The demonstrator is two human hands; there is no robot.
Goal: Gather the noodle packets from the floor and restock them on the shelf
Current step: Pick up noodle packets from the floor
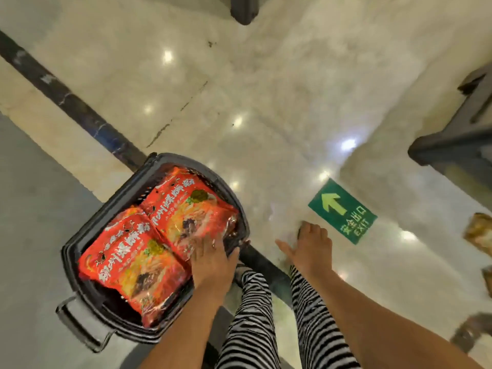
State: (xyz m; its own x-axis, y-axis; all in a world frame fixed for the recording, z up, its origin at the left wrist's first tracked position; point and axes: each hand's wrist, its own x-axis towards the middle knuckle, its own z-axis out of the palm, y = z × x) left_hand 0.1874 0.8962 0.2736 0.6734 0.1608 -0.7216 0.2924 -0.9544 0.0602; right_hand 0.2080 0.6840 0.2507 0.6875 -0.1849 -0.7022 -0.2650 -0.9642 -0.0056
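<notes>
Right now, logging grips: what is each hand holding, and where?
Left hand rests on a red noodle packet's near corner in the basket; grip unclear. Right hand holds nothing.

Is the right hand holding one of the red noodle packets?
No, the right hand is empty with fingers spread above the floor, while the left hand rests on the red noodle packets in the black basket.

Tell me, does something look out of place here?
Yes. A brownish packet lies loose on the floor at the right edge, outside the basket holding the red noodle packets. It is too blurred to identify.
</notes>
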